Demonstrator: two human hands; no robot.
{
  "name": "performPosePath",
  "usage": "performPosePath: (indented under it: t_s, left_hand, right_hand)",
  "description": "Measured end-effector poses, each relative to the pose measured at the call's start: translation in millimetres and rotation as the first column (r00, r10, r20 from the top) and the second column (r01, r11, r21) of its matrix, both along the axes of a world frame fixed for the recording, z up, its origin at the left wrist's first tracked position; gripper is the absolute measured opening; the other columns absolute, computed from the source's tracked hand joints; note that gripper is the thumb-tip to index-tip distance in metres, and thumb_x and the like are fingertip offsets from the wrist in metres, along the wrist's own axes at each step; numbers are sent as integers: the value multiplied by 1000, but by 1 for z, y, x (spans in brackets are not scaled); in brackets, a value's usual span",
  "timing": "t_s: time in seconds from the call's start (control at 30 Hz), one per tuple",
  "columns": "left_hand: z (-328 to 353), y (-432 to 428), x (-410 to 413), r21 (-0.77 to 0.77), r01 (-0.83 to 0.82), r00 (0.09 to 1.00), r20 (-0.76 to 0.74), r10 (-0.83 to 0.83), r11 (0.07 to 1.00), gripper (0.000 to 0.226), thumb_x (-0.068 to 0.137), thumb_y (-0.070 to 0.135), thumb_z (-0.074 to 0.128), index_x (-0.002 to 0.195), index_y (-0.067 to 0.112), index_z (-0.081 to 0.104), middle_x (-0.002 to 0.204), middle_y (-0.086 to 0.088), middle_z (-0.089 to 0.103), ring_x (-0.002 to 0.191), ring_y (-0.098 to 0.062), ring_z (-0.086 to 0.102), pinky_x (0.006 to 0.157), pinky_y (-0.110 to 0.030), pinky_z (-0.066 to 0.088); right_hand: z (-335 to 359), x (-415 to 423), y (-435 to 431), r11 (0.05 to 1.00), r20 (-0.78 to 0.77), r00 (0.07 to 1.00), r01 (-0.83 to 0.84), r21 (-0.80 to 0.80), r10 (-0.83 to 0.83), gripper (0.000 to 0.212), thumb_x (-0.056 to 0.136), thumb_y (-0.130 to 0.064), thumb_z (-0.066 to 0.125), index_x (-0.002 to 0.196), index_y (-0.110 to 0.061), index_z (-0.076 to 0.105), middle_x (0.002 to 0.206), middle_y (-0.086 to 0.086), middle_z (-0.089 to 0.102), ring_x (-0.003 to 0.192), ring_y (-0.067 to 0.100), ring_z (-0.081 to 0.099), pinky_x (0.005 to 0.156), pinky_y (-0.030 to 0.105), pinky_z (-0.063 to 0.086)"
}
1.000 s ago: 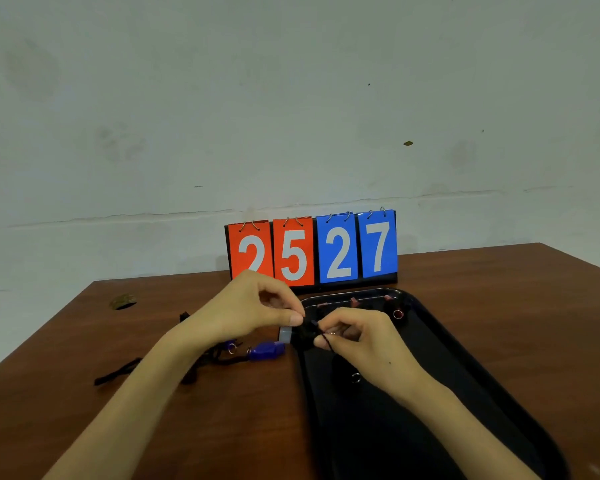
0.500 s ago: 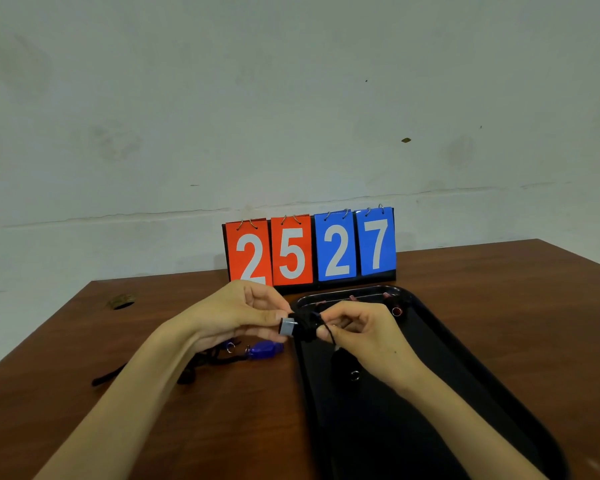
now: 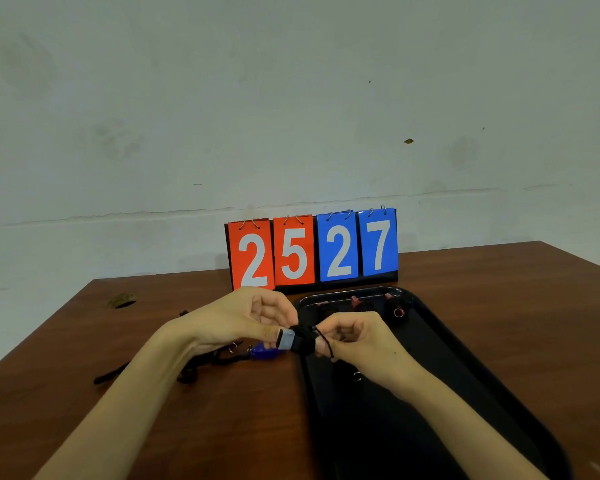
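Wide brown tabletop [image 3: 520,323] flanks the black tray [image 3: 482,393]. At its left rim, left hand [image 3: 243,318] pinches a grey-capped piece [image 3: 296,339], right hand [image 3: 359,337] its cord [image 3: 327,345].

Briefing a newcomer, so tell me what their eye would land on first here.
The flip scoreboard reading 2527, two red cards and two blue, stands at the back of the table. In front of it, the left hand and right hand pinch a small black item with a grey end between them, above the black tray, near its left rim.
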State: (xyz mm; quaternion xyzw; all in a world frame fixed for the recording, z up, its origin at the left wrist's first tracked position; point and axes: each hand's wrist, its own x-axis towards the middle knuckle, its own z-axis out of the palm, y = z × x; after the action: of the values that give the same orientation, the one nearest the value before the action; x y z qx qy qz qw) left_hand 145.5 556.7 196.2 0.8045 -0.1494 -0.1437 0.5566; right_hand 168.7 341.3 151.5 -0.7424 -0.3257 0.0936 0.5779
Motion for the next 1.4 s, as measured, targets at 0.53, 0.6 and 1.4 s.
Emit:
performPosePath:
  t_s: [0.53,0.6,1.4]
  left_hand:
    - [-2,-17,2,249,-208,937,330,119,946,11,89,9,58,88,18,65,76,0,70,68,-10,67,68,-21,55]
    - [1,-13,0,73,-141,966,228,122,987,4,86,6,61,86,7,66,69,-6,70,59,-13,65,62,-23,55]
    - [-19,-23,5,-235,-256,957,77,280,938,12,79,0,64,89,4,70,79,-15,72,67,-22,70,58,-25,58]
  right_hand:
    - [2,4,-9,993,-275,961,22,114,11,11,84,-9,63,79,-16,70,71,-2,65,68,7,59,67,19,49]
    - [3,1,-7,982,-335,936,-49,181,108,14,84,-10,61,76,-18,70,70,-2,63,67,8,58,68,22,48]
    - [2,8,-11,988,-406,914,60,142,3,4,81,-13,67,80,-13,71,70,1,64,66,10,58,69,24,51]
